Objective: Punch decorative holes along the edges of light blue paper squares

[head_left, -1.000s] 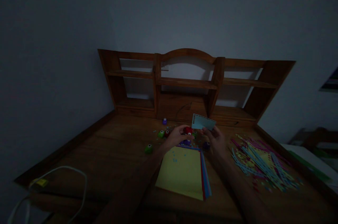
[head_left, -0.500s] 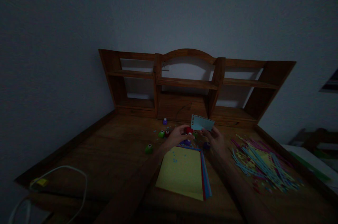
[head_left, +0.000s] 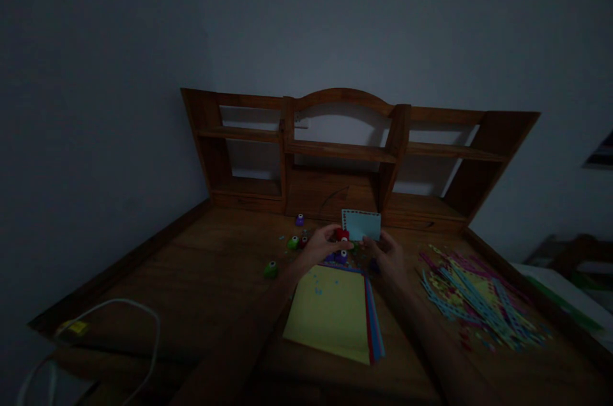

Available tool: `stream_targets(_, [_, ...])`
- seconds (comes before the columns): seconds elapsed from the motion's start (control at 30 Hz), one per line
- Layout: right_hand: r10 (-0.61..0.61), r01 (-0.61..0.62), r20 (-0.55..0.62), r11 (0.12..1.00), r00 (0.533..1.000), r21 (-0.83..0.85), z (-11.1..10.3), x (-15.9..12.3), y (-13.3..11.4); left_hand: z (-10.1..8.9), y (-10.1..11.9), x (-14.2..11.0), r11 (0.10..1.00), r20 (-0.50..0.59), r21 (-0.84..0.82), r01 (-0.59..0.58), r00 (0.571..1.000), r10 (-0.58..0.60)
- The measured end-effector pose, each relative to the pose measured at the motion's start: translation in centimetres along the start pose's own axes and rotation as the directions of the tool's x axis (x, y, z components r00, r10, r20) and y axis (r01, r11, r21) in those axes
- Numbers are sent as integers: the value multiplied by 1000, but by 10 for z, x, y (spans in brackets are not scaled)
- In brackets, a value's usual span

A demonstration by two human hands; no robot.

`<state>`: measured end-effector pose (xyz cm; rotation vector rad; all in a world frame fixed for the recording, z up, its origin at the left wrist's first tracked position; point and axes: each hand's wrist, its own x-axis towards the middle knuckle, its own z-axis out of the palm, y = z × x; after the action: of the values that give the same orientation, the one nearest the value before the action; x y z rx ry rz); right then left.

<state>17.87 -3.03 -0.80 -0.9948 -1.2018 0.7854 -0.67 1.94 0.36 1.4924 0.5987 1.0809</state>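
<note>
My left hand (head_left: 322, 245) is closed around a small red craft paper punch (head_left: 341, 235). In my right hand (head_left: 389, 253) is a light blue paper card (head_left: 363, 225), pinched at its lower right; small holes run along its top and left edges. The card's left edge is close beside the punch; whether it sits in the slot I cannot tell. Below both hands lies a stack of coloured paper with a yellow sheet (head_left: 328, 310) on top, and a few blue paper bits rest on it. A purple punch (head_left: 341, 257) stands just behind the stack.
More punches, green (head_left: 271, 269), green (head_left: 294, 242) and purple (head_left: 299, 219), stand on the desk. On the right lies a heap of punched paper strips (head_left: 474, 291). A wooden shelf unit (head_left: 340, 150) spans the back. A white cable (head_left: 156, 329) loops at the left front.
The blue card has shifted a little left and turned more level, nearer the red punch. My right hand moved with it; my left hand stays nearly in place.
</note>
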Motion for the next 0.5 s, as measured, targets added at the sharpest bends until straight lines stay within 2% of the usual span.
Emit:
stream_targets(0.17, [49, -49, 5, 999, 999, -5, -1, 0, 2, 1, 2, -3, 1000, 5, -9, 14, 1000, -14])
stream_targets(0.5, [52, -51, 27, 998, 998, -25, 1, -1, -1, 1, 2, -2, 997, 20, -71, 17, 1000, -16])
